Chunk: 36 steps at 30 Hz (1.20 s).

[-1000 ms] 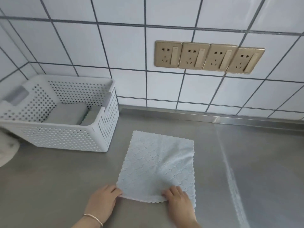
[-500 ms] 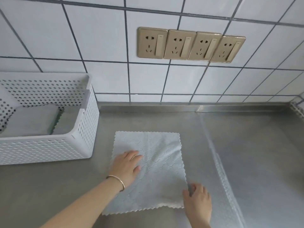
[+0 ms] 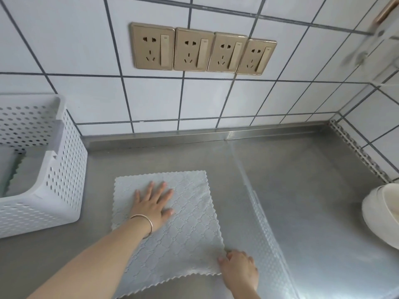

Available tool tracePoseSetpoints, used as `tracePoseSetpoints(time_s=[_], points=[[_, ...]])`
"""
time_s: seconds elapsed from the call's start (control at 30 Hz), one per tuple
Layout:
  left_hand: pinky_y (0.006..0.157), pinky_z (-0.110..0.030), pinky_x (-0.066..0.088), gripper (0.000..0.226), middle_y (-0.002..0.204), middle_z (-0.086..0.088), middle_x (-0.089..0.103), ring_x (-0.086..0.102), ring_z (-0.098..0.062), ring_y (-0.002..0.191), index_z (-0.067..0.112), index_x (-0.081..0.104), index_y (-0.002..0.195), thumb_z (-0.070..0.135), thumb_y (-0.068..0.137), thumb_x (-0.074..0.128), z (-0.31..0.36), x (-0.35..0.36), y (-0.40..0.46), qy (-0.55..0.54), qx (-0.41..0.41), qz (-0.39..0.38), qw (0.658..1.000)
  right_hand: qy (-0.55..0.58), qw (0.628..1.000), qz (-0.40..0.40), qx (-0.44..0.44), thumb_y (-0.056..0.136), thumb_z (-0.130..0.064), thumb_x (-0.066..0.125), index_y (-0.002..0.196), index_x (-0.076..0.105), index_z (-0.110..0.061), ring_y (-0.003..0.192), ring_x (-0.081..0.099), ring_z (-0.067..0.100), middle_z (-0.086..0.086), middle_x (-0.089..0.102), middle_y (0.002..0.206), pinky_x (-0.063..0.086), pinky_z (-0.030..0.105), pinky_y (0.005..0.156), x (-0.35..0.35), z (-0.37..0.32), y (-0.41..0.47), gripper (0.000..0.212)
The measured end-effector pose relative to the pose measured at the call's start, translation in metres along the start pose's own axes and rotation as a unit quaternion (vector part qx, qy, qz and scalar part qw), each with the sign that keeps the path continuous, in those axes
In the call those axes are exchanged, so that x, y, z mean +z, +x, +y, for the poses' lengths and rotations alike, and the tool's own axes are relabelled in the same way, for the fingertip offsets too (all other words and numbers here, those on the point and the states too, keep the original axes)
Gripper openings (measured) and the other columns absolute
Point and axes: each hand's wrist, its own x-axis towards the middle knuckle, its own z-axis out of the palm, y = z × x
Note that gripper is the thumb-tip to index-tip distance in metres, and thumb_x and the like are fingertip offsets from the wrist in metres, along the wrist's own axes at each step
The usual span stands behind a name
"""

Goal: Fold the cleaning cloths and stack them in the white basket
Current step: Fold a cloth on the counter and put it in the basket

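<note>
A pale blue cleaning cloth [image 3: 187, 229] with a quilted pattern and scalloped edges lies spread flat on the steel counter. My left hand [image 3: 152, 203] presses flat on its upper left part, fingers straight and spread, a thin bangle on the wrist. My right hand [image 3: 238, 269] grips the cloth's near right corner with curled fingers. The white perforated basket [image 3: 62, 182] stands at the left, with folded grey cloths [image 3: 19, 169] lying inside it.
The steel counter [image 3: 313, 190] runs back to a tiled wall with a row of gold sockets [image 3: 201, 50]. A white bowl-like vessel [image 3: 382, 214] sits at the right edge. A shiny embossed strip runs down the counter just right of the cloth.
My left hand has slid farther up the cloth, pressing it flat. My right hand stays at the near right corner. The view has shifted right, so less of the basket shows.
</note>
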Motion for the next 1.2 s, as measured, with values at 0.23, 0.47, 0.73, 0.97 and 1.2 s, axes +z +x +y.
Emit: tracePoseSetpoints(time_s=[0.23, 0.47, 0.73, 0.97, 1.2], points=[[0.116, -0.047, 0.002, 0.067, 0.156, 0.004, -0.015, -0.008, -0.023, 0.145, 0.032, 0.003, 0.148, 0.058, 0.09, 0.025, 0.007, -0.004, -0.023, -0.059, -0.008, 0.027, 0.998, -0.064, 0.971, 0.154, -0.17, 0.058, -0.042, 0.076, 0.088, 0.06, -0.026, 0.082, 0.059, 0.018, -0.006, 0.059, 0.088, 0.047, 0.03, 0.067, -0.002, 0.002, -0.007, 0.037], [0.09, -0.031, 0.034, 0.05, 0.115, 0.009, 0.054, 0.051, -0.013, 0.104, 0.026, 0.052, 0.107, 0.052, 0.065, 0.057, 0.024, 0.061, -0.13, -0.15, 0.154, 0.215, 0.953, -0.031, 0.843, 0.176, -0.507, 0.06, -0.025, 0.061, 0.087, 0.053, -0.022, 0.088, 0.063, 0.02, -0.002, 0.065, 0.096, 0.037, 0.026, 0.077, 0.04, -0.009, -0.022, 0.028], [0.091, -0.024, 0.037, 0.044, 0.11, 0.007, 0.055, 0.049, -0.013, 0.101, 0.021, 0.051, 0.104, 0.015, 0.062, 0.042, 0.011, 0.082, -0.154, -0.182, 0.091, 0.253, 0.946, -0.036, 0.833, 0.14, -0.535, 0.072, -0.014, 0.045, 0.087, 0.069, -0.021, 0.095, 0.068, 0.017, -0.002, 0.07, 0.104, 0.046, 0.026, 0.085, 0.042, -0.022, -0.025, 0.029], [0.086, -0.019, 0.039, 0.043, 0.104, 0.008, 0.063, 0.049, -0.009, 0.095, 0.02, 0.064, 0.099, 0.007, 0.064, 0.044, -0.02, 0.084, -0.169, -0.246, -0.009, 0.277, 0.929, -0.028, 0.894, 0.128, -0.429, 0.068, -0.011, 0.036, 0.093, 0.076, -0.02, 0.103, 0.052, 0.008, -0.006, 0.072, 0.105, 0.058, 0.024, 0.064, 0.02, 0.0, 0.004, 0.048], [0.072, -0.009, 0.038, 0.025, 0.08, 0.032, 0.061, 0.058, 0.003, 0.081, 0.033, 0.072, 0.099, 0.024, 0.089, 0.051, -0.027, 0.057, -0.19, -0.322, -0.088, 0.122, 0.935, -0.014, 0.93, 0.08, -0.36, 0.058, 0.002, 0.071, 0.081, 0.074, -0.029, 0.07, 0.067, 0.014, -0.009, 0.068, 0.078, 0.049, 0.022, 0.052, -0.01, 0.029, 0.005, 0.039]])
